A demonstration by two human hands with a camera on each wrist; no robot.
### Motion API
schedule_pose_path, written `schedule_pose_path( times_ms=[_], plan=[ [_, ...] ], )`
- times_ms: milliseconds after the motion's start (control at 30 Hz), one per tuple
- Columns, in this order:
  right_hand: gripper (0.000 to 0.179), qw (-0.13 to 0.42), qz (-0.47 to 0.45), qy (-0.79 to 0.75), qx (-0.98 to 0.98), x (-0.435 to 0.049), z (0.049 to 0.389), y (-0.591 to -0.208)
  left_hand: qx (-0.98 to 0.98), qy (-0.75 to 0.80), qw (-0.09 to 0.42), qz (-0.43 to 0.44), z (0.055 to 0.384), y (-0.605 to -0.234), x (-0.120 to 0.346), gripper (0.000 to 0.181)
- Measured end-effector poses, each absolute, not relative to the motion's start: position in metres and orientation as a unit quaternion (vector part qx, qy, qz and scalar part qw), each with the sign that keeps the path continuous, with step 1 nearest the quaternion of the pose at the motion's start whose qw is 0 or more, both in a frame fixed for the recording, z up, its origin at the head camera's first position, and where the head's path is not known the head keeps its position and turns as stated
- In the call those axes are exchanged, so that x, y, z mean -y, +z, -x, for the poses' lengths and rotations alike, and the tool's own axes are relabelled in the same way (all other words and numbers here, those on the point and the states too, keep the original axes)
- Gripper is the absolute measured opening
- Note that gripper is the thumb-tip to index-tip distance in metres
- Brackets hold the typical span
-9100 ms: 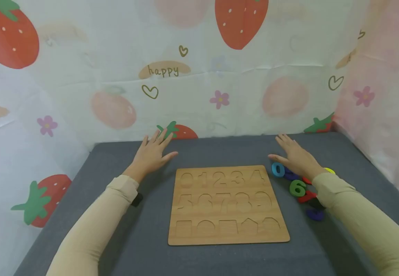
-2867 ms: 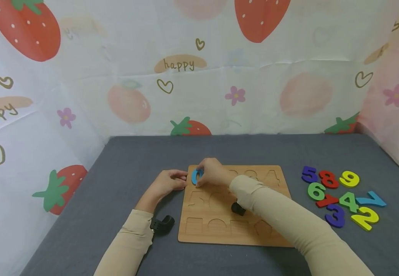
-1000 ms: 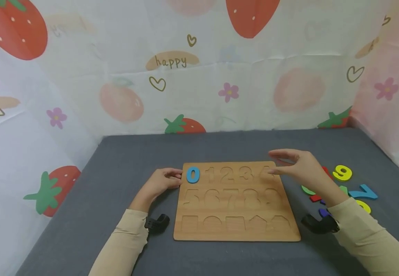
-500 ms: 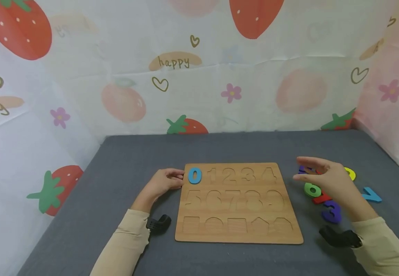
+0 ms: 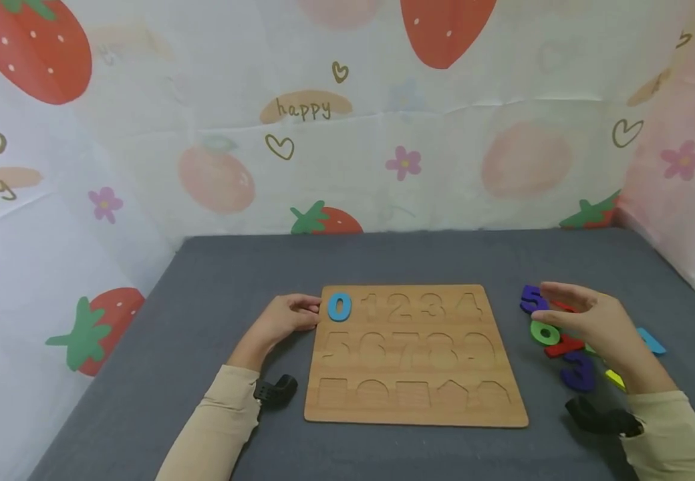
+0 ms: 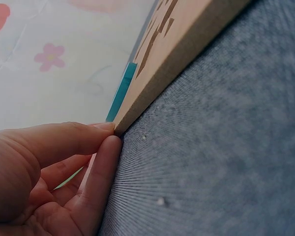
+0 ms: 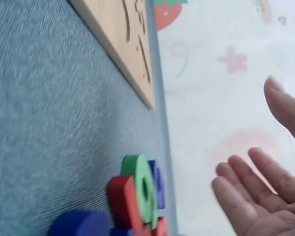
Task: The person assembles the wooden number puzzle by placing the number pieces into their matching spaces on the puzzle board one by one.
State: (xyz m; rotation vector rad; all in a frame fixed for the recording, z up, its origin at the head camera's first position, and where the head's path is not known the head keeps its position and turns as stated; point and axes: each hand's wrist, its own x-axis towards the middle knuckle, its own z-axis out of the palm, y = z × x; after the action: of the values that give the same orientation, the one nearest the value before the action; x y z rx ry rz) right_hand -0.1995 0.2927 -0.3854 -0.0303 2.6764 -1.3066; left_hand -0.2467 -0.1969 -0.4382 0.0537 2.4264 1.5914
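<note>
My left hand (image 5: 284,321) holds the left edge of a wooden number puzzle board (image 5: 383,369) near its far corner. In the left wrist view, thumb and a finger meet at the board's corner. A light blue 0 (image 5: 331,307) sits in the first slot, standing a little proud of the surface. To the right of the board, my right hand (image 5: 606,324) hovers over loose number pieces, thumb and fingers apart with nothing between them. Nearest its fingertips are a purple 5 (image 5: 530,304), a green 6 (image 5: 536,329) and a red piece (image 5: 564,346).
A purple 3 (image 5: 582,377) lies below the red piece. Parts of a light blue 7 (image 5: 653,342) and a yellow 2 (image 5: 615,379) show beside the right wrist, which hides other pieces. A grey cloth (image 5: 347,260) covers the table, with printed curtains behind and at the sides.
My right hand placed the blue 0 on the board's first slot, let go, and moved right to above the loose pieces. My left hand has stayed at the board's left edge.
</note>
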Motion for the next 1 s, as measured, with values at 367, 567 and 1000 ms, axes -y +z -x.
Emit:
schedule_pose_path(
  times_ms=[367,567,1000],
  plan=[
    [0.087,0.121,0.003,-0.430,-0.895,-0.306,0.208,-0.400,-0.829,0.546,0.119,-0.014,0.248,-0.440,0.197,0.046],
    [0.089,0.130,-0.002,-0.414,-0.901,-0.308,0.209,-0.405,-0.830,0.545,0.119,-0.023,0.249,-0.440,0.196,0.046],
    [0.088,0.138,0.014,-0.384,-0.913,-0.308,0.211,-0.411,-0.832,0.541,0.117,-0.022,0.249,-0.441,0.196,0.046]
  ],
)
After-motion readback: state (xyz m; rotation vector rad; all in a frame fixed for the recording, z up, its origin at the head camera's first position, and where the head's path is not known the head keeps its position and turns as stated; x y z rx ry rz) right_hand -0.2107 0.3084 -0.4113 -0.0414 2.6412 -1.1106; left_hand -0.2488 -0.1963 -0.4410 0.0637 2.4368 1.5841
